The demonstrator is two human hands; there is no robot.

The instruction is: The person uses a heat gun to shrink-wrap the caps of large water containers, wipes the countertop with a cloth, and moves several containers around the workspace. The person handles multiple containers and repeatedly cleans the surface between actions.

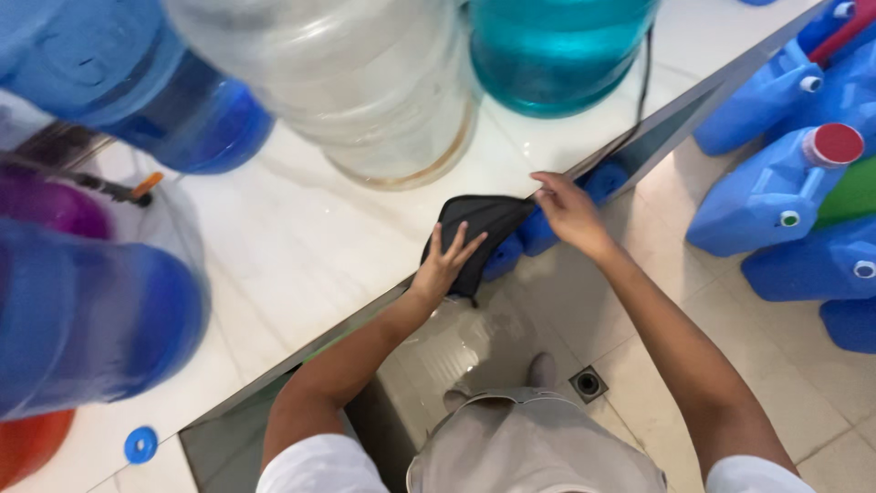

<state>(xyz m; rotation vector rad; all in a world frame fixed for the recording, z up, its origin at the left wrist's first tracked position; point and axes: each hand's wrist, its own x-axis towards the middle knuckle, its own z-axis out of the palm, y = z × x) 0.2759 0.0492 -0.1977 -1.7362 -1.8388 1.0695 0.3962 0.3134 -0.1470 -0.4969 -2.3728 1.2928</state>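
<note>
At worktop edge [301, 274] | black cloth [479, 233] draped over rim — soft, light, limp | left hand [444, 265] spread flat on it | right hand [568, 212] grip pinching its corner — best held at edges

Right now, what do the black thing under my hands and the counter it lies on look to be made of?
The black cloth looks like soft fabric or mesh: matte, limp, draping over the edge under the left hand and right hand. The counter looks like glossy white tile or stone, with a metal-looking edge strip.
</note>
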